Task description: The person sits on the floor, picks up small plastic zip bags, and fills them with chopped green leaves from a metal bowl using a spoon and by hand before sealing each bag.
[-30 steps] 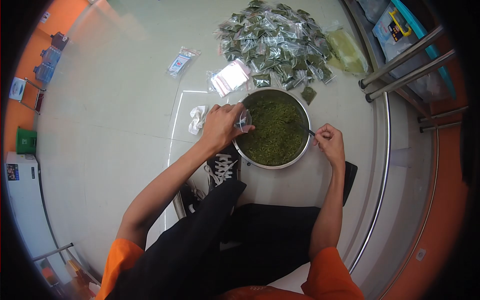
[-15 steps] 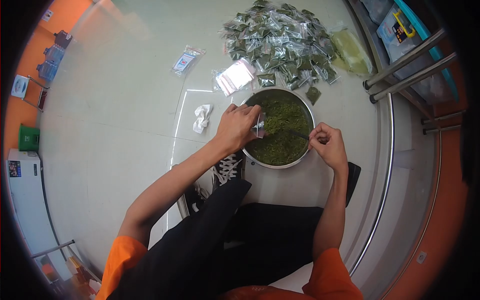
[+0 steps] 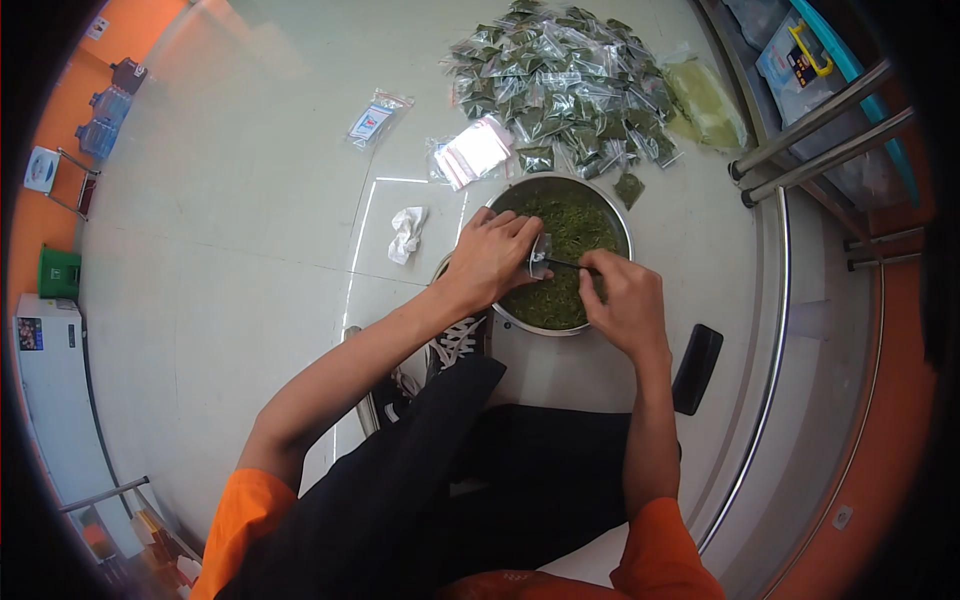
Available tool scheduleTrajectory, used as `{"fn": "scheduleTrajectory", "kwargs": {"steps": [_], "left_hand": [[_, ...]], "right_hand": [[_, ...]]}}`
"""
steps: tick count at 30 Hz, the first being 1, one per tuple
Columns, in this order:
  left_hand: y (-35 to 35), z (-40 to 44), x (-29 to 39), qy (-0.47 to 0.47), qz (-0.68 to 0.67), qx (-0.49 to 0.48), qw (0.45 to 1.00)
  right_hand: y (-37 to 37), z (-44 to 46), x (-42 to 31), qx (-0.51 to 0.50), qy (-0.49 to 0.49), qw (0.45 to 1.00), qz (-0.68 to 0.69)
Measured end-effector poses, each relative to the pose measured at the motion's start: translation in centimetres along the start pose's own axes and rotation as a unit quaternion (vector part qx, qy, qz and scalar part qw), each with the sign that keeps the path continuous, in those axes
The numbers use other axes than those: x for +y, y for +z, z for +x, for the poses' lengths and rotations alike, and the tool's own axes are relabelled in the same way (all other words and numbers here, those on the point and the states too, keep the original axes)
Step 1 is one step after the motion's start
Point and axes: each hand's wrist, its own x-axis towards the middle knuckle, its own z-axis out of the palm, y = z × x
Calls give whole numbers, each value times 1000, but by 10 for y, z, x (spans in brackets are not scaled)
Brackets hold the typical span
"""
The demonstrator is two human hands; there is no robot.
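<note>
A round metal bowl (image 3: 629, 232) on the floor holds a chopped green mass (image 3: 575, 222). Over the bowl's left side, my left hand (image 3: 492, 257) grips a small clear plastic bag (image 3: 540, 258) by its edge, the bag's mouth turned toward the right. My right hand (image 3: 625, 297) pinches the handle of a thin dark utensil (image 3: 566, 263), and the far end of it is at the bag's mouth. Whether the utensil carries any of the green mass is too small to tell.
Beyond the bowl lies a heap of filled bags (image 3: 560, 85), with a larger green bag (image 3: 705, 100) beside it. Flat empty bags (image 3: 474, 152), a labelled packet (image 3: 373, 120) and crumpled tissue (image 3: 406, 234) lie left. A dark flat object (image 3: 698, 369) and metal rails (image 3: 783, 290) are right.
My right hand has moved left, bringing the utensil out of the green mass to the bag. My left hand has shifted slightly right with the bag, over the bowl.
</note>
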Motion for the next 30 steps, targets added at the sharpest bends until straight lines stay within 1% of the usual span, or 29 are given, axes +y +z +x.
{"fn": "scheduleTrajectory", "kwargs": {"steps": [1,2,3,5,7,8,10,12,16,18,19,21,22,23,24,25,27,28,29,30], "left_hand": [[1,0,0,0,0,0,1000],[1,1,0,-9,-22,6,1000],[1,1,0,-20,-44,13,999],[-2,0,-2,-23,-64,2,998],[-3,1,-1,-21,-83,-10,996],[-5,1,-1,-36,-103,-6,994],[-7,-4,-1,-57,-124,-5,991],[-20,0,3,-129,-193,-39,972],[-11,2,-7,-157,-225,-18,962],[-10,3,-14,-180,-258,-11,949],[-10,0,-17,-183,-257,-10,949],[-21,-1,-16,-264,-280,-51,922],[-25,-2,-15,-266,-279,-51,922],[-27,-2,-12,-284,-295,-38,912],[-28,-3,-10,-301,-313,-25,901],[-25,-4,-8,-300,-314,-26,901],[-18,-6,-5,-312,-451,-22,836],[-15,-8,-2,-312,-452,-21,835],[-13,-9,3,-294,-505,-22,811],[-10,-10,8,-274,-557,-24,784]], "right_hand": [[2,0,-1,34,-76,996,-40],[0,-2,-4,20,-79,994,-76],[1,-2,-4,20,-80,994,-75],[4,-1,-5,44,-134,980,-137],[7,-5,-3,53,-140,978,-144],[9,-5,-4,62,-147,976,-149],[-4,-1,-2,73,-150,975,-144],[-15,0,1,95,-158,971,-150],[-20,0,10,109,-146,974,-138],[-23,1,17,129,-119,979,-105],[-23,1,20,127,-120,979,-102],[-16,-1,30,126,-26,991,-37],[-9,-4,38,95,21,995,-17],[3,-5,45,95,21,995,-17],[15,-4,52,110,-15,992,-62],[20,-5,57,124,-52,985,-108],[19,3,34,124,-73,983,-116],[22,6,20,121,-34,991,40],[26,6,8,117,8,974,194],[32,6,0,89,47,956,276]]}}
